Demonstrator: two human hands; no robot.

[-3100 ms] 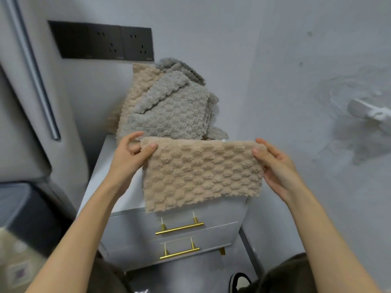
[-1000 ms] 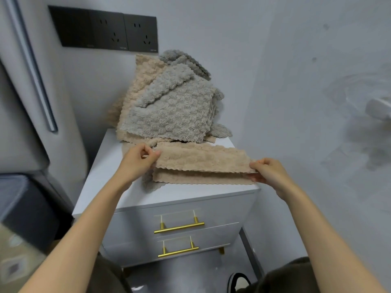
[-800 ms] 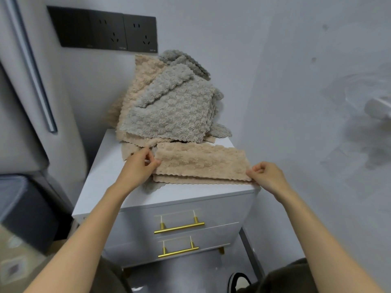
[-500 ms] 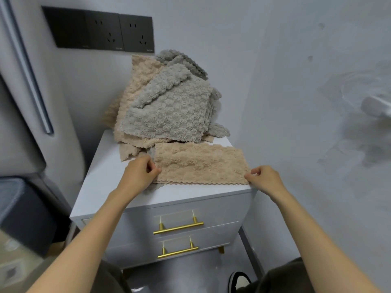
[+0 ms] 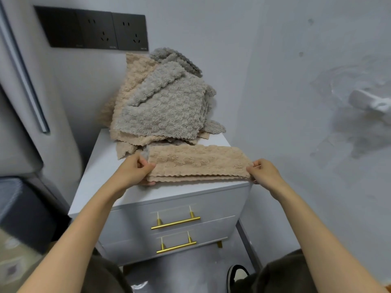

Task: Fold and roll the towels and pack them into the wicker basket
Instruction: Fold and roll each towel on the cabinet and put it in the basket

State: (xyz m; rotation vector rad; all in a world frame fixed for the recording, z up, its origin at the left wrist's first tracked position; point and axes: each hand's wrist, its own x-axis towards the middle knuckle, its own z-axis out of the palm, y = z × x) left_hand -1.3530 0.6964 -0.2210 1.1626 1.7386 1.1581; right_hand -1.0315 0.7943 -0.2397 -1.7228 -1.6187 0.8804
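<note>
**Both arms out, both hands pinching**

Two bare forearms reach from the near corners toward the far middle, wrists nearly straight. The left hand (image 5: pixel 135 172) is knuckles-up, thumb on top and fingertips tucked beneath the left end of the folded beige towel (image 5: pixel 198 161). The right hand (image 5: pixel 265 172), level with it and well apart, has curled fingers nipping the right end.

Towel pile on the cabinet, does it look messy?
Yes. The pile of grey and beige towels slumps against the wall at the back of the cabinet, unfolded, corners sticking out every way.
</note>
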